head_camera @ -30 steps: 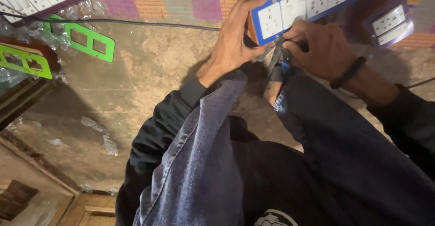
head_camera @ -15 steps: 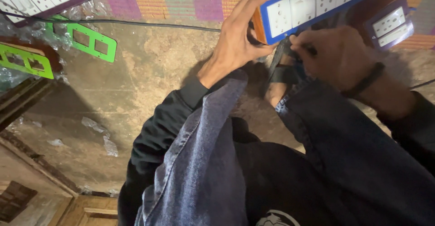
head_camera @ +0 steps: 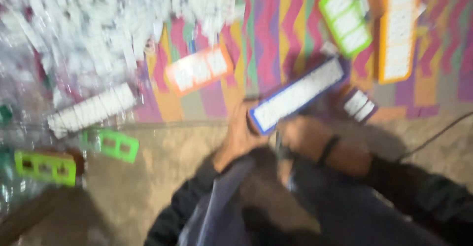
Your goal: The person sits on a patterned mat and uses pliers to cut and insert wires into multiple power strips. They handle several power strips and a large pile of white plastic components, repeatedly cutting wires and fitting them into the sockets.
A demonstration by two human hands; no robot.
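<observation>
My left hand [head_camera: 241, 135] has its grip closed on the near end of the blue-framed socket strip [head_camera: 298, 94], held over my knees at centre. My right hand [head_camera: 303, 136] sits just beneath it; its grip I cannot tell. One-ended hold could let the strip tip and slip.

A single head-worn camera looks steeply down from above the seated person, close over the lap and the hands [head_camera: 276, 137], which sit right of centre. It faces forward across the bare floor [head_camera: 162, 177] to the zigzag-striped mat [head_camera: 295, 19] at the far side. The picture is heavily motion-blurred. No second view shares the scene.
</observation>
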